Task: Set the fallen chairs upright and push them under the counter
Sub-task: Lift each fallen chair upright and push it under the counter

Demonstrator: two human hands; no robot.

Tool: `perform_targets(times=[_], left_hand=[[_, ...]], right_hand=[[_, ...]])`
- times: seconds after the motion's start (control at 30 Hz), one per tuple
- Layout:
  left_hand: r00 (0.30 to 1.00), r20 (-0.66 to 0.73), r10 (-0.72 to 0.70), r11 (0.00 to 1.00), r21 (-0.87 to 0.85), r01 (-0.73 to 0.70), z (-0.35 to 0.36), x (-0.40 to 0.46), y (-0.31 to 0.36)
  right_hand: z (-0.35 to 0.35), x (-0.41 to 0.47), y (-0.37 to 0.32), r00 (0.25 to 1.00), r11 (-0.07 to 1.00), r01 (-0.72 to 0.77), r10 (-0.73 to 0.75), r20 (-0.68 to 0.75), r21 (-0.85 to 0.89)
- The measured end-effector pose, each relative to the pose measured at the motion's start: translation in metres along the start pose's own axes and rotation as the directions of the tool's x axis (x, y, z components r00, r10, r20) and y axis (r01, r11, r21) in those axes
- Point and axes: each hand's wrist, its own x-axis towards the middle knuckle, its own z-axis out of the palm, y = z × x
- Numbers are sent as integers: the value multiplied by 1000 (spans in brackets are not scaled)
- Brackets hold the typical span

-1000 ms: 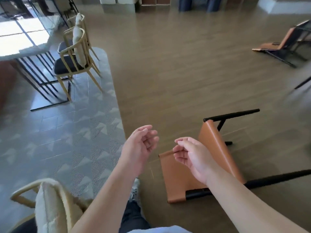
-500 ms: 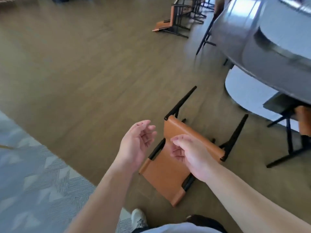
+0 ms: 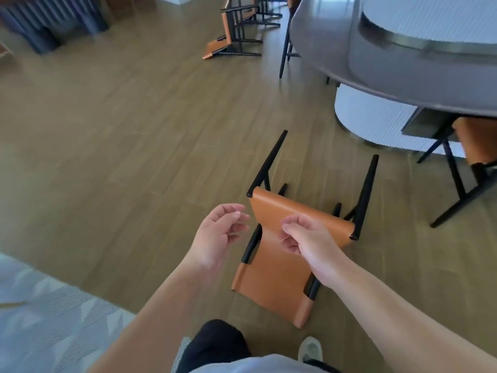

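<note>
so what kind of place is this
Probably a dining or lounge area, in a home or showroom: a big rounded counter on a white base, tan leather chairs with black legs, one tipped over nearby, wood-look flooring and a patterned rug.

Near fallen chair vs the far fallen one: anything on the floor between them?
Nothing: in the head view only bare wood floor lies between the near fallen chair and the far fallen chair.

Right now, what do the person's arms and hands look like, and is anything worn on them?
Both forearms are bare, with no sleeves visible. The left hand and right hand wear no gloves, and no rings, watch or markings show on them.
</note>
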Motion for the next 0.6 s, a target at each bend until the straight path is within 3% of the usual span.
perform_targets(times=[0.27, 0.43, 0.6], left_hand=[[970, 241, 2, 920, 379, -96, -20, 69, -18], [852, 518, -75, 746, 596, -297, -82, 121, -21], [784, 613, -104, 614, 659, -434, -130, 167, -31]], right_hand=[[20, 11, 18, 975, 981, 48, -87, -206, -188], [73, 24, 39, 901, 983, -12, -67, -428, -181], [125, 39, 67, 859, 971, -78, -49, -509, -225]])
